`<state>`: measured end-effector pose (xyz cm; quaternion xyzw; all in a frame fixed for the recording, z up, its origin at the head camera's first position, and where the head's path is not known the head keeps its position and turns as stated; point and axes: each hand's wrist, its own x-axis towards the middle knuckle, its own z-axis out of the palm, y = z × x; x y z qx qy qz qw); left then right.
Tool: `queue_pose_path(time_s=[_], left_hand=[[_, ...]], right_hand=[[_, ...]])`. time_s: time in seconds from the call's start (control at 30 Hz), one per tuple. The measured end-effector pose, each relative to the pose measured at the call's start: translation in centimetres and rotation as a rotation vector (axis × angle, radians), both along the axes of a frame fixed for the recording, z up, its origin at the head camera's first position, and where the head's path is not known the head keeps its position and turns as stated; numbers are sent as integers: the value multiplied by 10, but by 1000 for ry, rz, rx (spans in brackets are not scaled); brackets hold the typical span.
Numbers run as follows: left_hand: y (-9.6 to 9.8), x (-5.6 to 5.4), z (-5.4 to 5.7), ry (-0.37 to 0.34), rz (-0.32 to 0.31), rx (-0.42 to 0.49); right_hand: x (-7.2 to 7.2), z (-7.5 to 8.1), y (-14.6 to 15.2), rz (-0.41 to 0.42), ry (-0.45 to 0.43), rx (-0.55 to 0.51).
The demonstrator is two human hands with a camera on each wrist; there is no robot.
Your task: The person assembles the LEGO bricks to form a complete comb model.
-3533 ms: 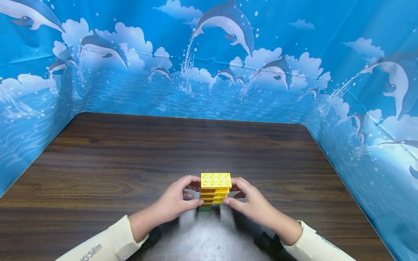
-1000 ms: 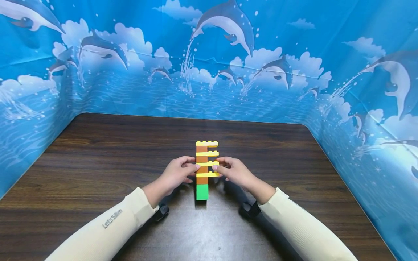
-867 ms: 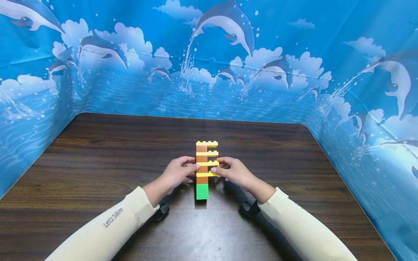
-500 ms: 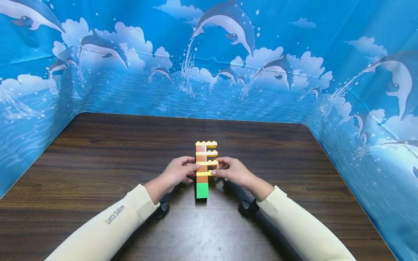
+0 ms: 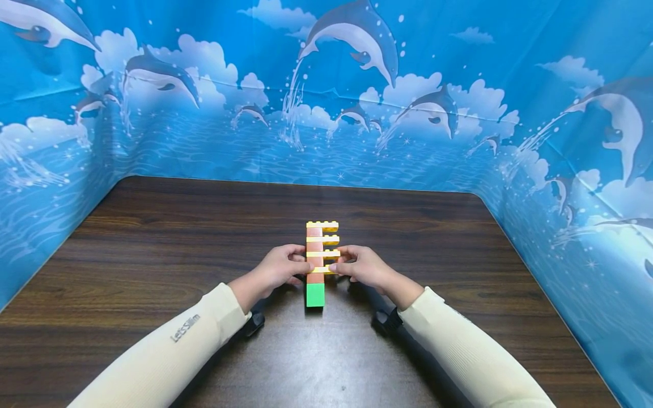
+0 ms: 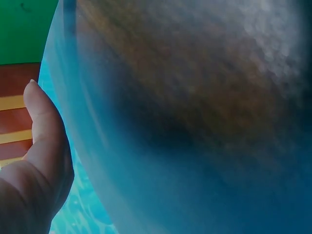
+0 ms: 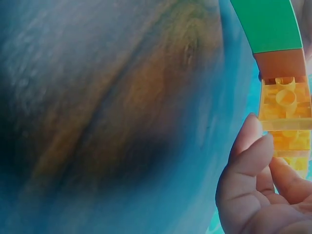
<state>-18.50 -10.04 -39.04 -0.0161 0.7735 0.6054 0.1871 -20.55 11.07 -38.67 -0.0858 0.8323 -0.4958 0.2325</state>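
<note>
A toy-brick tower [image 5: 314, 247] stands between my hands in the head view, its front face towards me. At its bottom is a green block [image 5: 315, 295]; above it, orange bricks alternate with several yellow bricks [image 5: 330, 239] that jut out to the right. My left hand [image 5: 278, 267] holds the tower's left side, thumb in front by the lowest yellow brick. On the other side my right hand [image 5: 368, 267] grips the jutting yellow ends, thumb at the lowest one. Hollow yellow undersides [image 7: 286, 100] show in the right wrist view. Whether the green block touches the table cannot be told.
The dark wood-grain table [image 5: 204, 226] stretches around the tower. A blue dolphin-print curtain [image 5: 326, 147] borders its back and sides. Black wrist straps with devices [image 5: 253, 324] sit below both cuffs.
The tower, seen from above 3.5 seconds ago, now shows its front, farther from me. Over the last second its green end shifted slightly away and both thumbs slid lower along it.
</note>
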Motion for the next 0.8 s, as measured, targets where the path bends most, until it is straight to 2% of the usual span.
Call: queue_pose_path(time_s=[0.43, 0.8], left_hand=[[3, -4, -6, -15, -20, -11], [5, -6, -4, -53, -1, -27]], right_hand=[[-5, -3, 0, -3, -32, 27], [-11, -6, -2, 14, -46, 62]])
